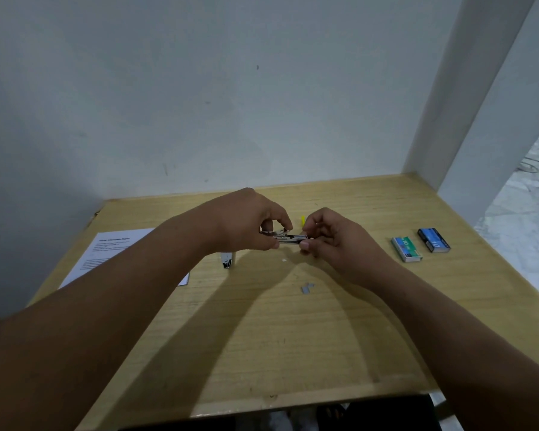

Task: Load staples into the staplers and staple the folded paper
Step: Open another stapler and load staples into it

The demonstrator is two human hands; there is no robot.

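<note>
Our left hand [249, 223] is raised above the wooden table [293, 331], fingers curled down over one end of a small metal stapler [285, 237], with the thumb under it and the fingertips on top. Our right hand [330, 239] meets it from the other side, thumb and forefinger pinching the stapler's opposite end, the other fingers loosely curled behind. The stapler hangs between the two hands, roughly level, and its metal parts look spread apart, though it is too small for us to tell which part is which. A sliver of yellow [302, 219] shows just above our right fingertips; we cannot tell whether it belongs to the stapler.

Below our left wrist a second stapler [227, 260] sits on the table, partly hidden by the hand. Just beside it, further left, lies the printed sheet of paper [112, 253], crossed by our left forearm. In front of the hands, nearer to us, a short strip of loose staples [307, 287] rests on the wood, and a tiny white scrap [283, 260] lies between it and the held stapler.

Well off to the right two staple boxes lie side by side, close but apart: a green box [406, 249] nearer the hands and a blue box [433, 240] beyond it. The table backs against a pale wall [199, 88].
</note>
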